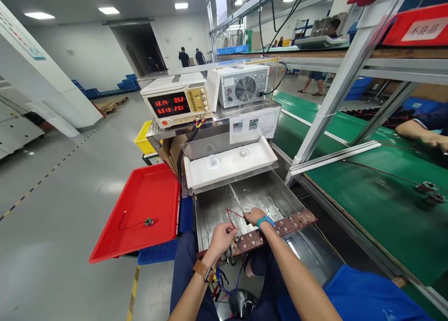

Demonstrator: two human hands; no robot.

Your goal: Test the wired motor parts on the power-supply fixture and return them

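My left hand (222,237) is closed, pinching a thin red wire (234,214) just above the near end of a brown perforated fixture bar (283,226). My right hand (254,215), with a blue wristband, is closed on the other end of that wire over the steel tray (210,209). The bar lies across the tray's front edge, with small dark components and blue and red leads hanging below it. What sits between my right fingers besides the wire is too small to make out.
A red bin (147,199) at the left holds one wired part. A white moulded tray (229,163) sits behind the steel tray, below a power supply (176,104) with red digits. A green conveyor (371,195) runs at the right, where another person's arm (420,127) rests.
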